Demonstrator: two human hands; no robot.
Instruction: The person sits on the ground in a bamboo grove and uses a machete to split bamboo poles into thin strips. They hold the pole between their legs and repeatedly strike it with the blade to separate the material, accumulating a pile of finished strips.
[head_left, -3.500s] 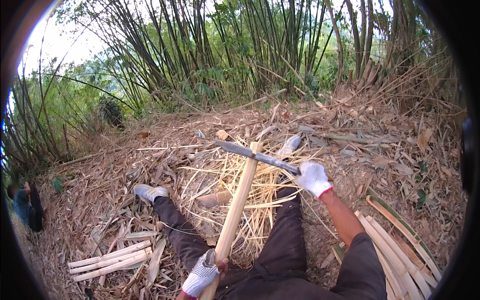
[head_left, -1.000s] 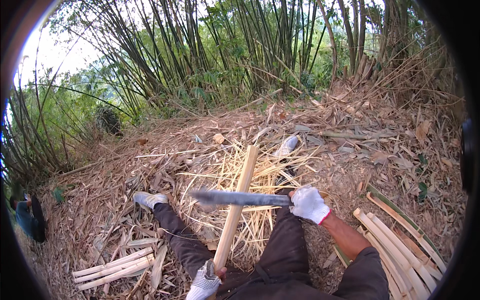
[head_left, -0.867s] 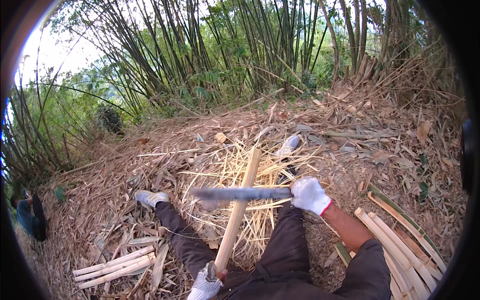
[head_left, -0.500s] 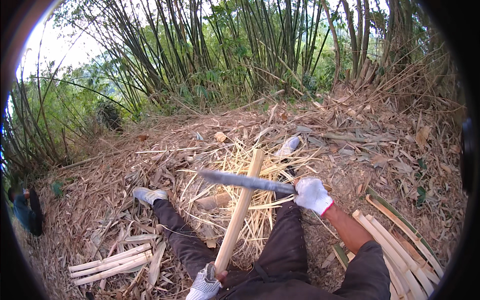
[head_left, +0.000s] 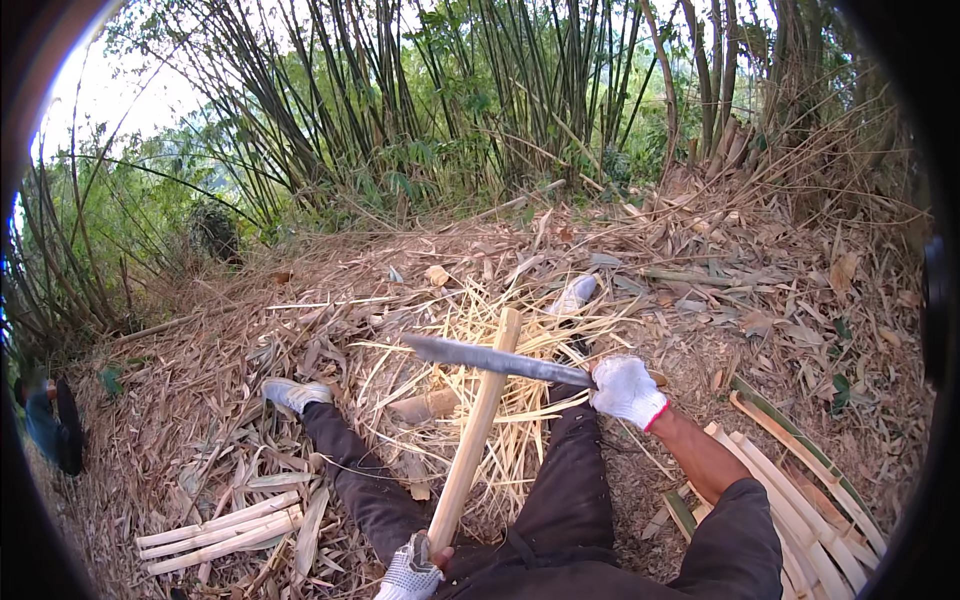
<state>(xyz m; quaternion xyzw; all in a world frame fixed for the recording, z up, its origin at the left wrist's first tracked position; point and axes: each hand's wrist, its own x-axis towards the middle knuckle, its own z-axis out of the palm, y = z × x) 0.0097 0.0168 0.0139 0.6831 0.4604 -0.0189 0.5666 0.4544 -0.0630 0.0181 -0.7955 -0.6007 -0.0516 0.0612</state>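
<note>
Between my dark-trousered legs [head_left: 568, 470], the long, pale woody stick [head_left: 468, 455] slants forward and slightly rightward from my left hand [head_left: 411, 571], its grip wrapped round the near end, while my right hand [head_left: 627, 391] clenches the grey metal long-bladed knife [head_left: 452, 352] crosswise near the far end, contact unclear.

Ground [head_left: 688, 348] is carrying dry leaf litter [head_left: 215, 425]. Tangled pale shavings [head_left: 512, 450] are lying near centre; a short brown piece [head_left: 425, 405] is resting at their left edge. Lower left: pale slats [head_left: 222, 530] are lying side by side. Lower right: longer strips [head_left: 795, 505] are lying bunched, a green-edged length [head_left: 800, 438] beside them.
</note>
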